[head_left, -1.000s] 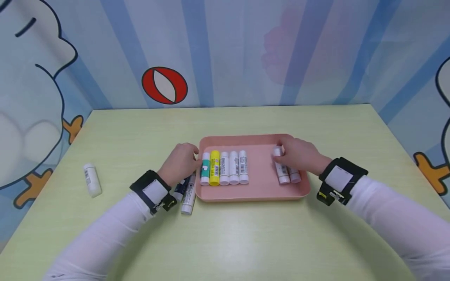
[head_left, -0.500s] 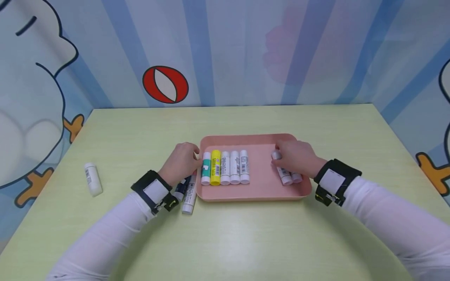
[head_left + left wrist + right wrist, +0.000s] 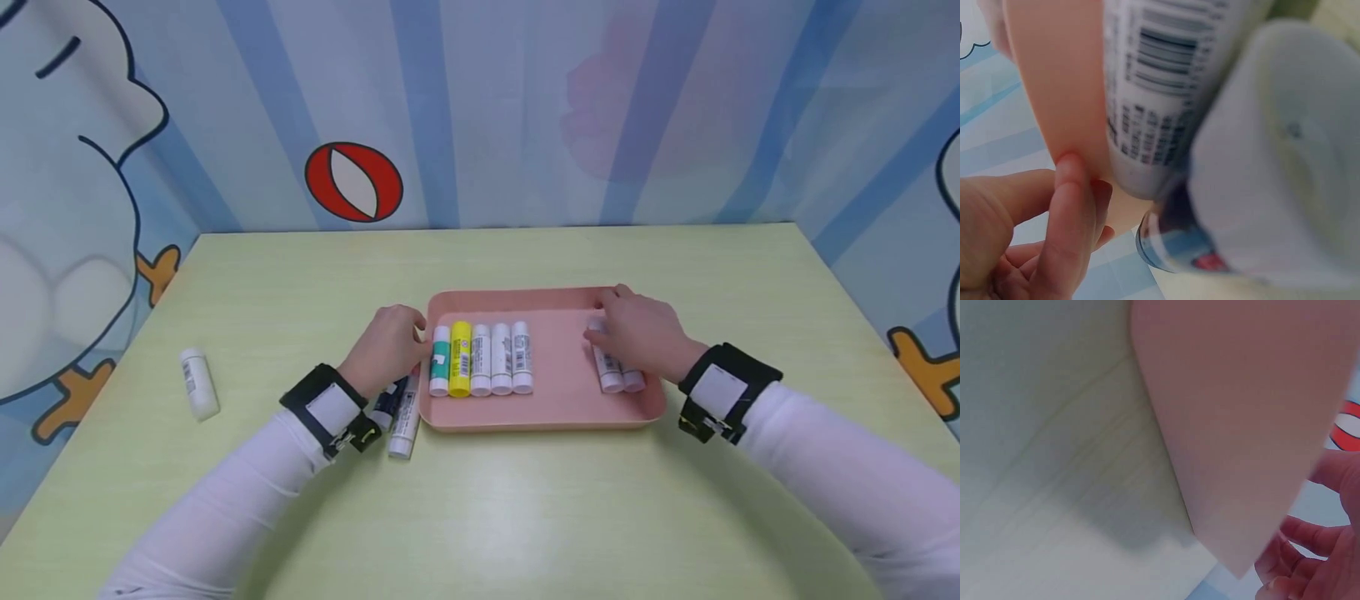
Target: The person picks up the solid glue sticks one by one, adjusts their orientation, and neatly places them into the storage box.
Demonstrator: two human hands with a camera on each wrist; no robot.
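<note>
On a pink tray (image 3: 555,412) several glue sticks lie in a row at the left: one teal and white (image 3: 440,361), a yellow one (image 3: 460,360) and white ones (image 3: 501,360). My left hand (image 3: 382,350) pinches the tray's left rim; its fingertips show at the pink wall in the left wrist view. Over the tray's right end, my right hand (image 3: 643,333) has thumb and fingers spread around the upper end of a white glue stick (image 3: 609,372). Another white glue stick (image 3: 633,382) lies beside it, mostly hidden under that hand.
Just left of the tray, a dark glue stick (image 3: 386,404) and a white glue stick (image 3: 403,425) lie on the table (image 3: 495,517), partly under my left wrist. A single white bottle-like tube (image 3: 198,385) lies at the far left. A printed backdrop (image 3: 510,125) rises behind.
My right hand first shifted slightly left with the white glue stick tilting, then back right, its fingers now spread wider and the stick more upright beside its neighbour. The left hand stays put.
</note>
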